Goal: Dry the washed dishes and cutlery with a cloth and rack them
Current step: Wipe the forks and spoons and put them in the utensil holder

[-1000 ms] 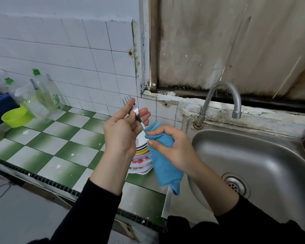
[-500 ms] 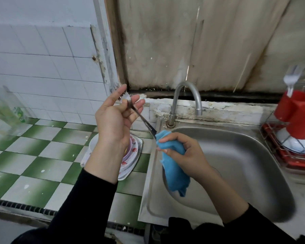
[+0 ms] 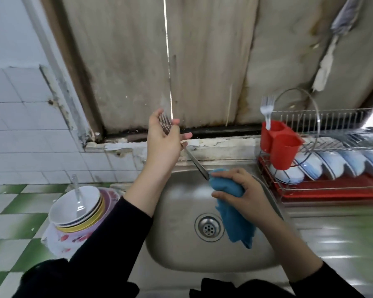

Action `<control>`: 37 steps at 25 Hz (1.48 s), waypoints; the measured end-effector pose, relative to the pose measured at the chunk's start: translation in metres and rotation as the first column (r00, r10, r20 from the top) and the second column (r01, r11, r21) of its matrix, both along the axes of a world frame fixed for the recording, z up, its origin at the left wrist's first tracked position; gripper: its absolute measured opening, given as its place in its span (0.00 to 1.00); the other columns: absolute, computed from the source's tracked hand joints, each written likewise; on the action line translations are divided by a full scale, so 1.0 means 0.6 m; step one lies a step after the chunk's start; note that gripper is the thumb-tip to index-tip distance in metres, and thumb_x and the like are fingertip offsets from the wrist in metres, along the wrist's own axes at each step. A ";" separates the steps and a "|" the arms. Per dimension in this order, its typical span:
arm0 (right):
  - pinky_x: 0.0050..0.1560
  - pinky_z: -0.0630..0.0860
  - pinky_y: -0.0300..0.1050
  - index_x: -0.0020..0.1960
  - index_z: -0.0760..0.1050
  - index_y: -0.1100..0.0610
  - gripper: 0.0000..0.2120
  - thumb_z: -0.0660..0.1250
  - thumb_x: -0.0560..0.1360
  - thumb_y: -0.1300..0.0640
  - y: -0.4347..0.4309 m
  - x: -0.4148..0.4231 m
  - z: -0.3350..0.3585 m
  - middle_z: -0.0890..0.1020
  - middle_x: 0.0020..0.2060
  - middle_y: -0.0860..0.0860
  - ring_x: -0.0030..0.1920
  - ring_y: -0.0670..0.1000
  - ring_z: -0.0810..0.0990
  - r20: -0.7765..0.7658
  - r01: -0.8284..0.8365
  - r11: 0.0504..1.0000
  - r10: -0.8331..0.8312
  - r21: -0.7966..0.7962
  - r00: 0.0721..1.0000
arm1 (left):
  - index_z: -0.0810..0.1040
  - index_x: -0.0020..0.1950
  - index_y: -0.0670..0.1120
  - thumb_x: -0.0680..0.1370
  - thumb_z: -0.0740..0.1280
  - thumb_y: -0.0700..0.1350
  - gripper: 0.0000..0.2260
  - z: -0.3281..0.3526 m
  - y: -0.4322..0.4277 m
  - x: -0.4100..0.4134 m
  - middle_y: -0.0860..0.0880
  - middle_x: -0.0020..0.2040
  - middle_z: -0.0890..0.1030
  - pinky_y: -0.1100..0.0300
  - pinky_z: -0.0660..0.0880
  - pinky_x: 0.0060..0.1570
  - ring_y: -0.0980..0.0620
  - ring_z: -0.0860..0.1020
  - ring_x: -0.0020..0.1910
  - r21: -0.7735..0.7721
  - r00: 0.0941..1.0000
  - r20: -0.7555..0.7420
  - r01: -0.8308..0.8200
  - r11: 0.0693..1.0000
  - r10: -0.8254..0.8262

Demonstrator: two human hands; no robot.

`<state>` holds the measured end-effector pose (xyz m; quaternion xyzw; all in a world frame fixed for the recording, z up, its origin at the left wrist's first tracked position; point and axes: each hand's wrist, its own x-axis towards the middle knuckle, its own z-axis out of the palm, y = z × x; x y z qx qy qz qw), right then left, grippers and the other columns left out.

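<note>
- Two black sleeves (image 3: 121,237) come in at the bottom edge, one on each arm.
- One steel sink (image 3: 177,211) lies under both hands, with one round drain (image 3: 208,227) in its floor.
- On the green-and-white checked counter (image 3: 7,211) left of the sink sits one stack of dishes (image 3: 91,224): a white bowl on top, with yellow-rimmed and flowered plates below. How many plates is unclear. One spoon (image 3: 78,203) rests in the top bowl.
- The right hand (image 3: 246,194) is closed around one blue cloth (image 3: 230,188), bunched over the end of the fork handle. The loose tail hangs into the basin.
- One fork (image 3: 194,162), the piece being dried, slants above the sink between the two hands.
- The left hand (image 3: 164,138) is raised, thumb up and fingers loosely curled, and holds the fork's tines against its fingers.
- One wire dish rack (image 3: 323,117) on a red tray stands right of the sink. Five blue-rimmed bowls (image 3: 334,164) stand on edge in it, with one clear round lid (image 3: 297,117).
- One red two-pocket cutlery holder (image 3: 280,145) hangs on the rack's near end. It holds a racked fork (image 3: 267,106); blur hides whether there is a second.
</note>
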<state>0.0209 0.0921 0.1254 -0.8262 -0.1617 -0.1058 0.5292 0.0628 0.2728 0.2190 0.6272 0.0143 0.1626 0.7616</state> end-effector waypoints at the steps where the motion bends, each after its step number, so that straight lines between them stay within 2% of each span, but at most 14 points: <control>1: 0.53 0.71 0.31 0.53 0.79 0.39 0.19 0.78 0.65 0.53 -0.020 0.000 0.010 0.77 0.49 0.45 0.51 0.42 0.76 0.007 0.022 1.000 -0.022 -0.002 1.000 | 0.61 0.71 0.50 0.82 0.55 0.35 0.19 0.003 -0.020 0.007 0.51 0.52 0.75 0.54 0.78 0.44 0.50 0.81 0.40 0.020 1.000 0.001 0.021 1.000 -0.021; 4: 0.51 0.69 0.27 0.53 0.79 0.39 0.16 0.71 0.65 0.45 -0.076 0.004 0.039 0.78 0.49 0.49 0.50 0.39 0.76 0.049 0.090 0.996 -0.091 0.013 0.995 | 0.60 0.74 0.49 0.83 0.53 0.36 0.20 0.016 -0.078 0.022 0.51 0.53 0.74 0.52 0.78 0.48 0.51 0.79 0.44 0.080 0.997 0.027 0.067 0.995 -0.069; 7: 0.50 0.68 0.25 0.53 0.78 0.39 0.15 0.69 0.67 0.44 -0.129 0.014 0.069 0.78 0.51 0.48 0.51 0.36 0.75 0.110 0.164 0.986 -0.165 0.025 0.980 | 0.59 0.74 0.49 0.83 0.50 0.36 0.19 0.036 -0.135 0.037 0.50 0.54 0.75 0.53 0.78 0.49 0.53 0.79 0.44 0.124 0.992 0.081 0.090 0.988 -0.100; 9: 0.52 0.68 0.26 0.52 0.78 0.37 0.13 0.72 0.68 0.45 -0.160 0.022 0.089 0.79 0.52 0.46 0.52 0.36 0.75 0.167 0.217 0.976 -0.217 0.020 0.962 | 0.58 0.72 0.50 0.83 0.49 0.35 0.19 0.051 -0.169 0.048 0.52 0.52 0.76 0.54 0.79 0.48 0.54 0.80 0.44 0.129 0.985 0.119 0.107 0.986 -0.122; 11: 0.55 0.69 0.30 0.50 0.77 0.34 0.14 0.74 0.70 0.51 -0.190 0.029 0.110 0.80 0.52 0.45 0.53 0.38 0.76 0.222 0.270 0.962 -0.271 0.034 0.937 | 0.62 0.66 0.49 0.83 0.49 0.34 0.15 0.066 -0.208 0.057 0.51 0.51 0.76 0.54 0.79 0.46 0.54 0.80 0.44 0.112 0.978 0.147 0.134 0.985 -0.150; 14: 0.52 0.66 0.24 0.51 0.77 0.36 0.15 0.74 0.71 0.54 -0.227 0.044 0.141 0.79 0.50 0.46 0.51 0.40 0.76 0.280 0.348 0.937 -0.342 0.029 0.897 | 0.68 0.56 0.47 0.83 0.49 0.34 0.12 0.092 -0.260 0.071 0.50 0.49 0.77 0.54 0.78 0.46 0.52 0.80 0.45 0.065 0.967 0.167 0.181 0.981 -0.190; 18: 0.47 0.62 0.21 0.64 0.75 0.44 0.22 0.73 0.72 0.54 -0.282 0.075 0.164 0.75 0.50 0.51 0.48 0.47 0.73 0.327 0.410 0.893 -0.338 -0.184 0.883 | 0.74 0.57 0.45 0.83 0.53 0.35 0.11 0.115 -0.315 0.102 0.52 0.46 0.75 0.53 0.81 0.44 0.50 0.79 0.49 0.040 0.952 0.236 0.189 0.981 -0.193; 20: 0.43 0.61 0.24 0.69 0.71 0.46 0.26 0.70 0.73 0.56 -0.308 0.093 0.164 0.73 0.49 0.53 0.46 0.49 0.71 0.304 0.405 0.869 -0.319 -0.284 0.898 | 0.75 0.57 0.45 0.83 0.54 0.35 0.12 0.117 -0.332 0.124 0.52 0.46 0.74 0.54 0.82 0.43 0.51 0.79 0.49 0.025 0.951 0.250 0.184 0.983 -0.185; 23: 0.39 0.63 0.29 0.72 0.69 0.47 0.28 0.67 0.74 0.59 -0.338 0.114 0.156 0.71 0.48 0.53 0.45 0.49 0.71 0.297 0.412 0.847 -0.319 -0.336 0.900 | 0.76 0.55 0.45 0.83 0.55 0.34 0.12 0.110 -0.354 0.154 0.51 0.46 0.74 0.53 0.82 0.43 0.52 0.79 0.47 0.019 0.943 0.255 0.217 0.976 -0.214; 25: 0.40 0.63 0.28 0.72 0.69 0.47 0.27 0.66 0.74 0.59 -0.349 0.124 0.148 0.69 0.45 0.50 0.43 0.47 0.70 0.303 0.407 0.839 -0.308 -0.360 0.902 | 0.76 0.54 0.45 0.83 0.56 0.34 0.12 0.099 -0.365 0.172 0.49 0.47 0.75 0.51 0.82 0.44 0.53 0.79 0.45 0.014 0.942 0.247 0.233 0.972 -0.229; 28: 0.39 0.66 0.31 0.71 0.71 0.47 0.24 0.66 0.75 0.57 -0.358 0.136 0.136 0.69 0.42 0.46 0.40 0.44 0.71 0.309 0.407 0.844 -0.306 -0.349 0.900 | 0.77 0.54 0.46 0.83 0.56 0.34 0.12 0.070 -0.374 0.197 0.47 0.51 0.76 0.48 0.82 0.47 0.54 0.80 0.45 0.001 0.942 0.217 0.262 0.965 -0.256; 33: 0.38 0.67 0.30 0.67 0.74 0.46 0.21 0.66 0.75 0.58 -0.363 0.147 0.118 0.73 0.42 0.47 0.39 0.43 0.73 0.343 0.405 0.883 -0.313 -0.239 0.886 | 0.78 0.54 0.45 0.82 0.57 0.35 0.11 0.014 -0.384 0.220 0.44 0.53 0.77 0.49 0.82 0.47 0.51 0.81 0.45 -0.023 0.947 0.114 0.304 0.953 -0.299; 37: 0.38 0.67 0.30 0.65 0.76 0.51 0.20 0.66 0.73 0.57 -0.357 0.157 0.094 0.73 0.42 0.51 0.38 0.46 0.72 0.446 0.447 0.876 -0.333 -0.179 0.831 | 0.77 0.55 0.44 0.82 0.58 0.35 0.10 -0.029 -0.387 0.219 0.44 0.48 0.81 0.52 0.82 0.46 0.51 0.83 0.41 -0.039 0.957 0.004 0.291 0.956 -0.291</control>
